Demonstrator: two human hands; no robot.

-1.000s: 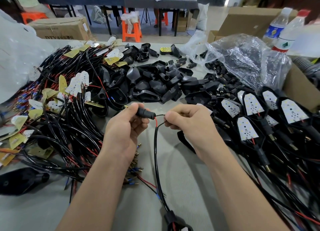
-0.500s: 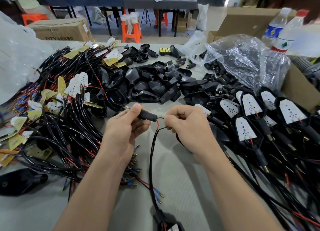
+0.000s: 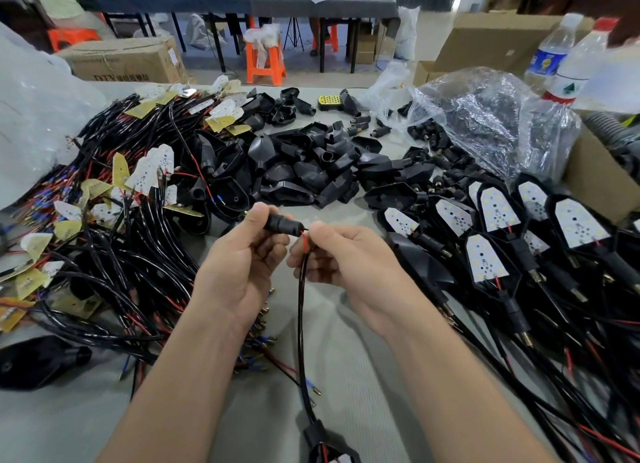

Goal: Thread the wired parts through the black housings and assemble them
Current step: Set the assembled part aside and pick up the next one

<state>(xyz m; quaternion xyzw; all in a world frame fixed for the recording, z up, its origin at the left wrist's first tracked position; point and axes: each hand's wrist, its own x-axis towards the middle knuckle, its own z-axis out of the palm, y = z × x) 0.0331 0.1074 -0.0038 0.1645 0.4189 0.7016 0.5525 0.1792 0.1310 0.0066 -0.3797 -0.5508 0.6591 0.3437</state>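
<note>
Right hand (image 3: 346,258), wires (image 3: 300,289) in grip, nearer sleeve (image 3: 282,224)

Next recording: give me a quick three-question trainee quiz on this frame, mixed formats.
1. True or false: the left hand grips a small black sleeve.
2. The right hand pinches: A) red and black wires, B) a bottle, C) an LED board?
3. Fill in: the assembled housings lie on the person's ____ side.
Key: 1 true; 2 A; 3 right.
</note>
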